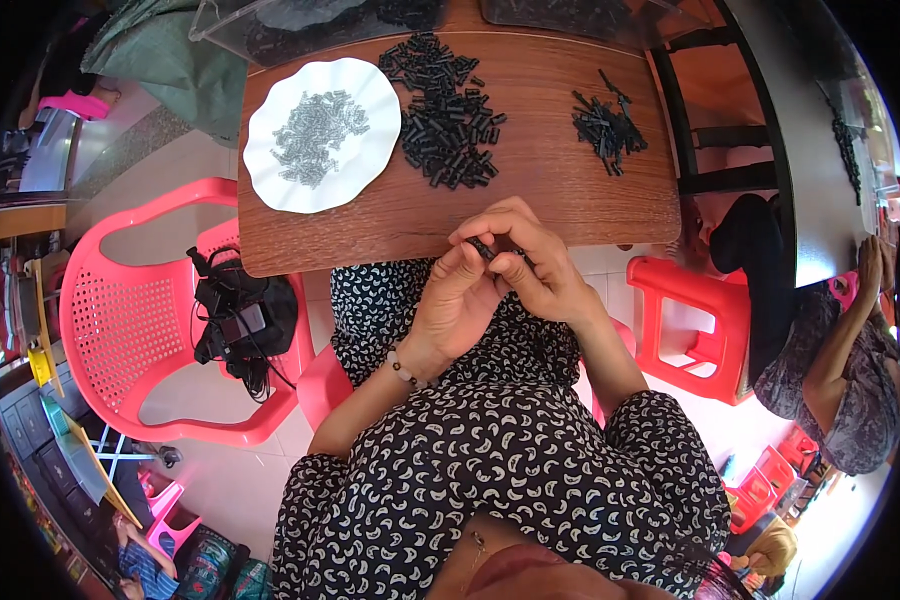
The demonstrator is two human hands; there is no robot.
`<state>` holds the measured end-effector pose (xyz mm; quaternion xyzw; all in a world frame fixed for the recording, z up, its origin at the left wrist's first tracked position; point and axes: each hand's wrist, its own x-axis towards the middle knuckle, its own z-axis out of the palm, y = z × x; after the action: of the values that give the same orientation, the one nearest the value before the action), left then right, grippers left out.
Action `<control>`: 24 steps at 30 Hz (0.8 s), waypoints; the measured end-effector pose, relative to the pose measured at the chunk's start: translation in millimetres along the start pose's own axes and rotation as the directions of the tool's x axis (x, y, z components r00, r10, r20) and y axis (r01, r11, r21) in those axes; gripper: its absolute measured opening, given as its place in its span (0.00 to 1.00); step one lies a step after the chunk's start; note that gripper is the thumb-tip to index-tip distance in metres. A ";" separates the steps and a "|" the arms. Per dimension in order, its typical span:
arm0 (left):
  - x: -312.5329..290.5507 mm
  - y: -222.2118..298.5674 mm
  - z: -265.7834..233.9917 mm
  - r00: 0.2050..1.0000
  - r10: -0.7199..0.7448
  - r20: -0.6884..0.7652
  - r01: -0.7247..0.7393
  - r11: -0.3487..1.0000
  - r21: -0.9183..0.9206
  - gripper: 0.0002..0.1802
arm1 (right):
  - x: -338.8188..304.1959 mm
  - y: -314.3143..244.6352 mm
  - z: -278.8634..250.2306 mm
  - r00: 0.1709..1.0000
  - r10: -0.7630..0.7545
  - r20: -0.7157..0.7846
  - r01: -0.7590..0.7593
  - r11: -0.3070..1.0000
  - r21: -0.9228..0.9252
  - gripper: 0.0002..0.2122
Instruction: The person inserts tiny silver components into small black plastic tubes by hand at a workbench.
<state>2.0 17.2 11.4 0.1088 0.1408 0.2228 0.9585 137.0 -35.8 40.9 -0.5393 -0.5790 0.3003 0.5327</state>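
Note:
My left hand (457, 295) and my right hand (540, 262) meet just off the near edge of the brown wooden table (560, 205). Both pinch a small black plastic piece (481, 247) between thumbs and fingertips; its exact shape is mostly covered by the fingers. Beyond the hands lies a heap of short black tube-like pieces (452, 125). Left of it, a white scalloped plate (265, 165) bears a pile of small clear pieces (317, 135). On the table's right side sits a smaller pile of thin black parts (608, 132).
Clear plastic bins (300, 25) stand along the table's far side. To the left is a pink plastic chair (130, 310) with a black bag and cables (245, 320) on it. A red stool (685, 325) stands at the right, near another table (820, 150) where a person (840, 370) sits.

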 end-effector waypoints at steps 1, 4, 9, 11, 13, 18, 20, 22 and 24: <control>-0.4 -0.9 0.2 1.000 -0.001 0.000 0.001 1.000 0.000 0.11 | -1.4 2.2 1.2 1.000 0.000 0.000 0.000 1.000 0.000 0.16; -1.4 -3.3 0.2 1.000 0.010 -0.026 -0.010 1.000 -0.003 0.11 | -4.1 5.8 4.2 0.999 0.035 -0.008 -0.034 0.994 0.100 0.16; -2.0 -5.8 -3.9 0.999 0.028 -0.036 -0.027 0.999 0.020 0.11 | -4.2 2.7 6.5 0.999 0.042 -0.016 -0.040 0.994 0.102 0.13; -2.6 -6.4 -2.0 0.999 0.029 -0.037 -0.028 0.999 0.019 0.11 | -4.2 0.9 9.9 0.998 0.033 -0.048 -0.028 0.995 0.092 0.12; -3.4 -6.9 0.4 0.999 0.028 -0.034 -0.027 0.999 0.018 0.12 | -5.6 -2.2 11.3 0.996 0.021 -0.082 -0.015 0.997 0.077 0.12; -4.5 -7.0 -3.6 0.999 0.034 -0.023 -0.033 0.999 0.024 0.12 | -5.0 -6.8 13.0 0.992 0.073 -0.103 -0.066 0.995 0.074 0.11; -5.9 -6.6 -0.9 0.999 0.035 -0.021 -0.034 0.998 0.061 0.12 | -8.2 1.4 15.7 0.992 0.060 -0.109 -0.049 0.993 0.104 0.11; -5.9 -6.1 -1.0 0.999 0.037 -0.019 -0.035 0.995 0.098 0.12 | -9.9 3.0 16.5 0.992 0.047 -0.116 -0.031 0.990 0.134 0.11; -6.0 -4.2 -5.2 1.000 0.006 -0.013 -0.006 1.000 0.006 0.12 | -9.6 -2.1 17.4 0.985 0.141 -0.103 -0.120 0.975 0.186 0.11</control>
<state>-3.2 11.5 6.7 0.1107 0.1474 0.2259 0.9565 118.6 -41.4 35.7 -0.5428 -0.4811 0.3536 0.5907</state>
